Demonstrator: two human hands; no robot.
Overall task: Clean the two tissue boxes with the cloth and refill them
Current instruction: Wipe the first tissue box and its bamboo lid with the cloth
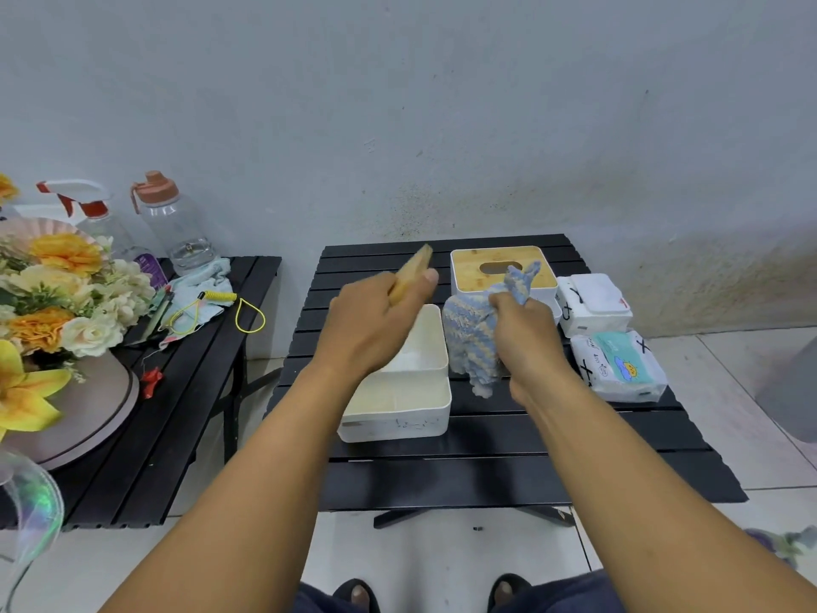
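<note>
A pale bamboo lid [413, 272], blurred, is gripped between the thumb and fingers of the left hand [376, 325] above the far end of an open white rectangular tissue box [398, 418], which is set on the black slatted desk [486, 462]. Just right of that box, a blue-and-cream striped cloth [473, 342] is clutched in the right hand [528, 334] and hangs down. Behind the cloth a second white tissue box with a bamboo lid [473, 263] is seen, and white soft tissue packs [619, 365] are laid at the desk's right edge.
</note>
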